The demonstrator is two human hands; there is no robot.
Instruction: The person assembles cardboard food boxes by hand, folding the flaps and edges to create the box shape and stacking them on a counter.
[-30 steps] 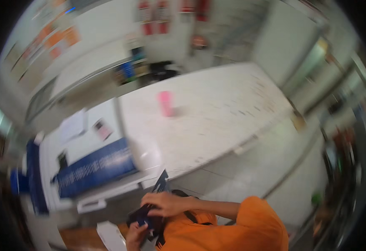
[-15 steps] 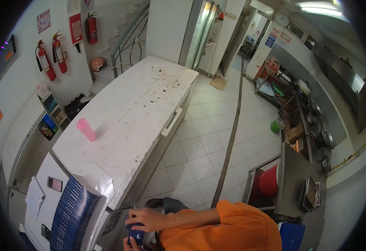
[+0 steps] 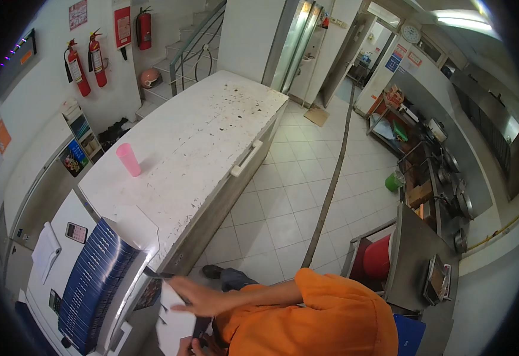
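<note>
My right hand (image 3: pixel 200 298) is low in the view, beside the near end of the counter, its arm in an orange sleeve (image 3: pixel 331 296). From its fingers a narrow dark thing (image 3: pixel 157 273) sticks out to the left; its kind is unclear. Under that hand hang white sheets or flaps (image 3: pixel 173 323) with uneven edges. At the lower edge my left hand (image 3: pixel 189 346), partly cut off, has its fingers closed on a dark blue flat thing (image 3: pixel 202 326), mostly hidden. Left of the hands stands a long row of blue booklets (image 3: pixel 96 285).
A white counter (image 3: pixel 182 142) bears a pink cup (image 3: pixel 128 159). By the booklets lie a pink-keyed calculator (image 3: pixel 76 232) and an open notebook (image 3: pixel 46 252). On the right, a steel table (image 3: pixel 417 261) stands near a red bucket (image 3: pixel 377 256). A dark strip (image 3: pixel 334 178) crosses the tiled floor.
Before, both hands held a dark blue item with a white mark. Now my right hand is lifted off it toward the booklets, and white sheets show below. The view has shifted slightly.
</note>
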